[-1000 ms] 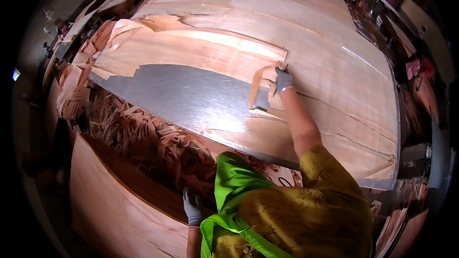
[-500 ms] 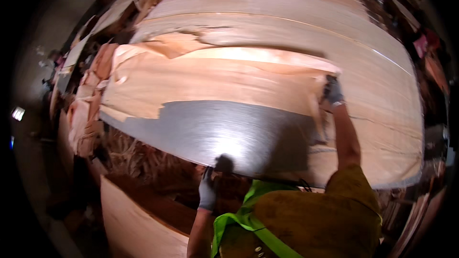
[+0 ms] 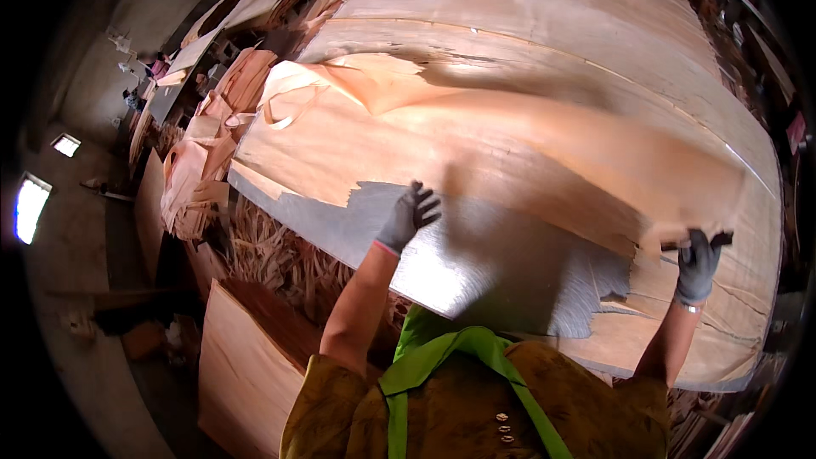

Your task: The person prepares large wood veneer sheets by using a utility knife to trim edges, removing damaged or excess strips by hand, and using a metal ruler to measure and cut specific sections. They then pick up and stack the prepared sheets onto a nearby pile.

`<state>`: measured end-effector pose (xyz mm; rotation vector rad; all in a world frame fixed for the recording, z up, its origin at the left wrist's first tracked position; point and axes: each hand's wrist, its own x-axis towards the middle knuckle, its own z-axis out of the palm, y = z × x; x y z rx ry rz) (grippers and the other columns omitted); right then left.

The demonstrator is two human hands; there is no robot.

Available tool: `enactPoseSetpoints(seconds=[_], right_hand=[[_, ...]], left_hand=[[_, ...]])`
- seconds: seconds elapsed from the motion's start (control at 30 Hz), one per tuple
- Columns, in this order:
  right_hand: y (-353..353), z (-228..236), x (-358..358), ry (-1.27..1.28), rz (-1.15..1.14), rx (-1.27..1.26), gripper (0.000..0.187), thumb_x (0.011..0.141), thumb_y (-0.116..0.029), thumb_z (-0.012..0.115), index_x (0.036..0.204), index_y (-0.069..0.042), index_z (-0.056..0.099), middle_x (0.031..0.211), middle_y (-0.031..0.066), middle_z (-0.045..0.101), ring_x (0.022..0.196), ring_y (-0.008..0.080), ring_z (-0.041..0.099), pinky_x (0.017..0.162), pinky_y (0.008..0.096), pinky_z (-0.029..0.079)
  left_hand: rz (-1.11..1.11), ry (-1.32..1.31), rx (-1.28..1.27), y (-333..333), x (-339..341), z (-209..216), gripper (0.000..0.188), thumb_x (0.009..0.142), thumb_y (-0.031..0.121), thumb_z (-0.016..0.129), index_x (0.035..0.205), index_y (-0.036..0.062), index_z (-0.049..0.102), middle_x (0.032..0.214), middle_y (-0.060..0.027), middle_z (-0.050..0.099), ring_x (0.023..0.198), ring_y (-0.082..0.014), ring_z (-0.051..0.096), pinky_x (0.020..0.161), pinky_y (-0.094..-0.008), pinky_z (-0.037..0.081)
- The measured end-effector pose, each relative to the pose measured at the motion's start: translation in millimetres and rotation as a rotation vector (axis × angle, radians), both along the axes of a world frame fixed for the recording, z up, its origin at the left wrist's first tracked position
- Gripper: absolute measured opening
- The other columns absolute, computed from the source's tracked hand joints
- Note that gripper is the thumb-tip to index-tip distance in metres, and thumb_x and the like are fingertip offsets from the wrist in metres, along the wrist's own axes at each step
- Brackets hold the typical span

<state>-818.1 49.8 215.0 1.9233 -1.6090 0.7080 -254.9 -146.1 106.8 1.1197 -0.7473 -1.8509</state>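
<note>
A thin tan wood veneer sheet [image 3: 374, 144] with ragged edges lies over the stack, its right part lifted and smeared by motion. At that part's near right corner, my right hand [image 3: 699, 268], in a grey glove with dark fingers, is closed on the veneer. Something dark and narrow shows at its fingertips; whether it is a tool or the glove, I cannot tell. My left hand [image 3: 410, 218], gloved alike, hovers over the near edge of the veneer with its fingers apart and nothing in them. Between my arms a shiny grey sheet [image 3: 510, 268] is exposed.
Broad layered veneer [image 3: 527, 17] stretches away to the far side. Crumpled veneer scraps [image 3: 200, 170] hang along the left edge, above shredded strips [image 3: 276, 242]. An upright wooden panel [image 3: 242, 365] stands at lower left, near my left arm. Bright windows [image 3: 32, 208] show at far left.
My right hand has moved right and nearer to me, with the veneer's lifted edge swinging along. My left hand has left the grey sheet's near edge and risen over the sheet. The view has shifted.
</note>
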Motion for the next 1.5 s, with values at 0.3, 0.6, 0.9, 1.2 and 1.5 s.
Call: enactPoseSetpoints(seconds=[0.3, 0.6, 0.9, 1.2, 1.5], right_hand=[[69.8, 46.1, 95.8, -1.499, 0.195, 0.147, 0.024, 0.094, -0.029, 0.045, 0.084, -0.008, 0.050, 0.109, 0.0146, 0.054, 0.112, 0.0273, 0.049, 0.101, 0.0381, 0.032], [188.5, -140.8, 29.9, -2.229, 0.467, 0.094, 0.040, 0.094, -0.040, 0.044, 0.114, -0.007, 0.057, 0.077, -0.0006, 0.059, 0.060, 0.0150, 0.052, 0.068, 0.0411, 0.050], [98.5, -164.9, 284.7, -2.626, -0.503, -0.328, 0.057, 0.089, -0.060, 0.043, 0.110, -0.008, 0.053, 0.100, 0.0064, 0.064, 0.042, 0.0094, 0.035, 0.040, 0.0261, 0.032], [88.5, -184.7, 308.8, -2.382, -0.758, -0.533, 0.018, 0.087, -0.035, 0.060, 0.093, -0.017, 0.056, 0.077, -0.0012, 0.060, 0.042, 0.0107, 0.038, 0.038, 0.0257, 0.032], [135.9, -255.9, 205.5, -1.181, -0.897, -0.129, 0.031, 0.087, -0.019, 0.056, 0.113, -0.001, 0.051, 0.106, 0.0104, 0.059, 0.092, 0.0217, 0.056, 0.082, 0.0318, 0.047]], left_hand=[[0.273, 0.260, 0.016, -140.3, 39.7, -42.4, 0.055, 0.089, 0.040, 0.054, 0.129, 0.0032, 0.045, 0.127, -0.0102, 0.053, 0.118, -0.0270, 0.050, 0.101, -0.0393, 0.041], [0.098, -0.920, -1.116, -116.0, 71.5, 0.2, 0.033, 0.078, 0.001, 0.054, 0.110, -0.0055, 0.056, 0.095, -0.0175, 0.062, 0.091, -0.0271, 0.061, 0.082, -0.0345, 0.050], [-0.011, 0.051, 0.138, -70.2, 130.0, -16.0, 0.028, 0.093, 0.025, 0.052, 0.105, 0.0017, 0.061, 0.102, -0.0073, 0.063, 0.097, -0.0182, 0.059, 0.081, -0.0314, 0.049], [-0.052, -0.273, 0.217, -59.9, 150.4, -27.8, 0.026, 0.091, 0.029, 0.054, 0.104, 0.0067, 0.060, 0.098, -0.0056, 0.063, 0.090, -0.0145, 0.057, 0.075, -0.0267, 0.045], [-0.138, 0.336, 0.097, -114.4, 213.3, -96.5, 0.020, 0.093, 0.011, 0.048, 0.110, 0.0014, 0.055, 0.095, -0.0096, 0.061, 0.084, -0.0175, 0.058, 0.077, -0.0295, 0.050]])
